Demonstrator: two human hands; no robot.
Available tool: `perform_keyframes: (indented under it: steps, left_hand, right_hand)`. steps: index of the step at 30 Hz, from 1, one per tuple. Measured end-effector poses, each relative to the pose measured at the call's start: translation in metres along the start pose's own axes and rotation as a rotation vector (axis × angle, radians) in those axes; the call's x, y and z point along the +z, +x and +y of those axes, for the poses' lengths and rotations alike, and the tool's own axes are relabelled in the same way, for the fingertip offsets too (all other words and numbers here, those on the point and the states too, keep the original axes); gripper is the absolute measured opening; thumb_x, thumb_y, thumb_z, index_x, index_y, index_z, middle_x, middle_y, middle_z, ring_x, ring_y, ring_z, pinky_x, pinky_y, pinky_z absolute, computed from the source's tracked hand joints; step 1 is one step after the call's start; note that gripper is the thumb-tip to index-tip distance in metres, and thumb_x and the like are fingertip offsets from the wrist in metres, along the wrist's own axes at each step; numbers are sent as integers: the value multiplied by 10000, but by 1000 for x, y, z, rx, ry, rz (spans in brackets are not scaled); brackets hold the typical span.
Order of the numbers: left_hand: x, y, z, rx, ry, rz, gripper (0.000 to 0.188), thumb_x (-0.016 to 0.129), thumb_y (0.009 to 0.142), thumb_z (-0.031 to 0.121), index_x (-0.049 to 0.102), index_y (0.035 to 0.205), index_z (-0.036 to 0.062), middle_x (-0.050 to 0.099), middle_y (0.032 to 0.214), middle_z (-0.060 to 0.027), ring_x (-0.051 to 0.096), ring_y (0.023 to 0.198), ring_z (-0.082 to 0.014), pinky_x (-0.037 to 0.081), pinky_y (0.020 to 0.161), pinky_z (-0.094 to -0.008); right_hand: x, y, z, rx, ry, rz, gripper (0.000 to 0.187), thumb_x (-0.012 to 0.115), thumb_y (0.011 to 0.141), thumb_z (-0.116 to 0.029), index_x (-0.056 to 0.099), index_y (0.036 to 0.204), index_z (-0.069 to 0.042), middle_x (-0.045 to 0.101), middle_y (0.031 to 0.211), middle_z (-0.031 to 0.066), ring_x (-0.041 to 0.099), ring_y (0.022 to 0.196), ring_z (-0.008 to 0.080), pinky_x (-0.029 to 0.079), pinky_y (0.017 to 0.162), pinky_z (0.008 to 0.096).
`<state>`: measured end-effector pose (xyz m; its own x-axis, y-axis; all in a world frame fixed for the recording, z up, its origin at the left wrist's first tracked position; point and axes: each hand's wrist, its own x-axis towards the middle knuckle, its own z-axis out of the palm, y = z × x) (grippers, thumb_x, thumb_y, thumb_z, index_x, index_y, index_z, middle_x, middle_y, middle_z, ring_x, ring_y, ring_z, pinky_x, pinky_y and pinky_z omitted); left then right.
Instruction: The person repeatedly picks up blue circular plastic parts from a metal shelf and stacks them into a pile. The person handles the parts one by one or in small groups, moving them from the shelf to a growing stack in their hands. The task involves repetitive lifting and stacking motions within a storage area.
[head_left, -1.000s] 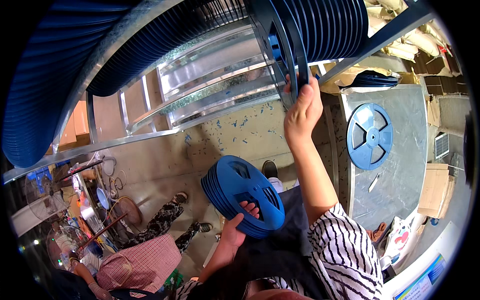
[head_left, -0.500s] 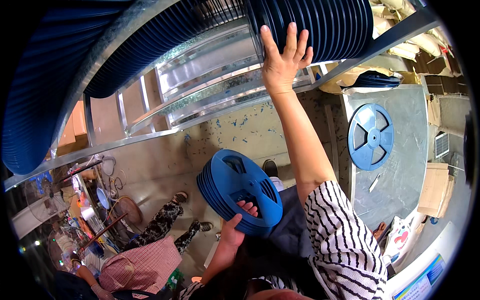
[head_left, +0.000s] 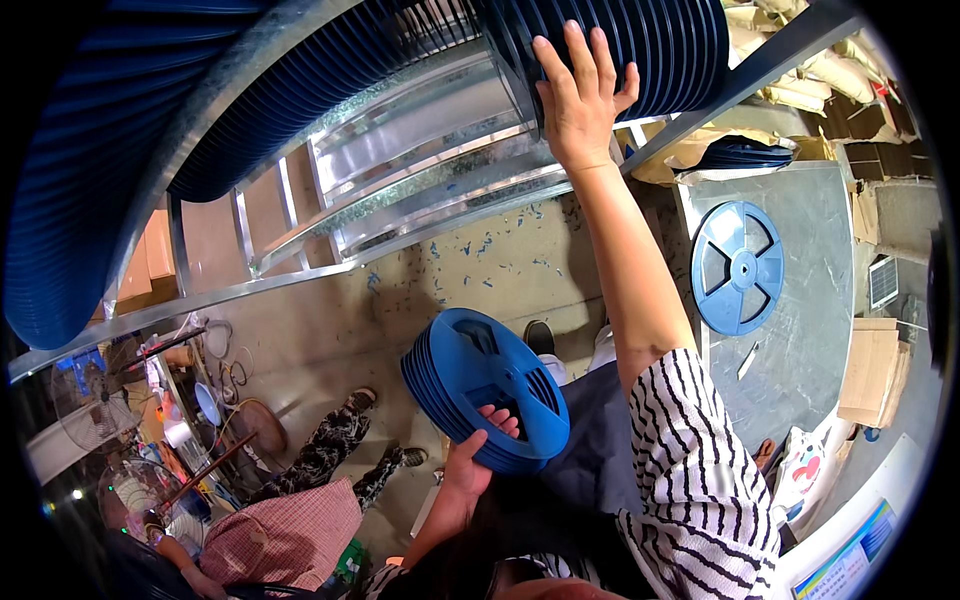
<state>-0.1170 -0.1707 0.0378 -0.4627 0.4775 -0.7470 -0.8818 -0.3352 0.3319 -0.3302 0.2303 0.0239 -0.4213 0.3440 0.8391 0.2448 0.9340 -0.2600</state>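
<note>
In my left hand [head_left: 476, 458] is a tilted stack of blue plastic reels [head_left: 468, 385], round discs with cut-out windows and a small centre hole. My fingers come through a window of the nearest reel, and the thumb lies outside its rim. Up at the metal rack, my right hand [head_left: 583, 100] rests with fingers stretched over the edges of a long row of dark blue reels [head_left: 650, 55]. The fingertips touch the rims and grip nothing that I can see. A single blue reel [head_left: 742, 268] lies flat on the grey table to the right.
A metal rack [head_left: 330, 262] with more rows of blue reels [head_left: 290, 115] curves across the top left. Blue scraps [head_left: 487, 245] litter the floor. At lower left sits a person in a checked garment [head_left: 285, 535], near fans [head_left: 95, 400]. Cardboard [head_left: 868, 370] leans beside the grey table [head_left: 800, 340].
My right hand has shifted right and slightly up along the row of reels, its fingers turned more upward. The stack in my left hand has dropped slightly and moved a little right.
</note>
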Motion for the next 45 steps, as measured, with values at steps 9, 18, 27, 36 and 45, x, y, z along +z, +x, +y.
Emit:
perform_keyframes:
  steps: [9,18,27,36,45]
  left_hand:
    - [4,-1,1,32,27,-16,546,640,845,150,425,1331,29,506,1303,-185,486,1222,-336,360,1060,-508]
    - [4,18,-7,131,187,-47,648,624,792,130,367,1366,-25,350,1445,-207,289,1375,-306,179,1156,-436]
    - [25,10,2,92,103,-82,574,616,819,146,413,1334,-10,420,1389,-217,403,1298,-349,326,1084,-476]
    - [7,3,-3,51,82,-100,522,639,819,147,477,1299,23,486,1340,-217,494,1220,-362,397,1029,-475]
    - [-1,0,-7,28,35,-42,510,678,815,161,502,1279,42,525,1305,-181,503,1208,-341,403,1023,-459]
  right_hand:
    - [-143,-138,-53,169,555,-701,489,661,758,-158,528,1226,-100,484,1327,151,415,1268,349,307,1014,499]
    - [-275,-225,-158,661,917,-1181,461,654,835,-241,531,1236,-49,530,1268,165,435,1261,344,332,1043,430]
    - [-276,-206,-135,1014,814,-952,306,594,889,-280,576,1062,-28,651,942,129,629,932,254,447,909,404]
    - [-204,-96,-59,901,1157,-203,569,329,986,-496,513,1041,40,616,739,111,614,719,183,492,715,302]
    - [-81,-21,-72,606,648,-10,367,356,1017,-315,575,987,-23,623,842,52,572,782,124,442,733,260]
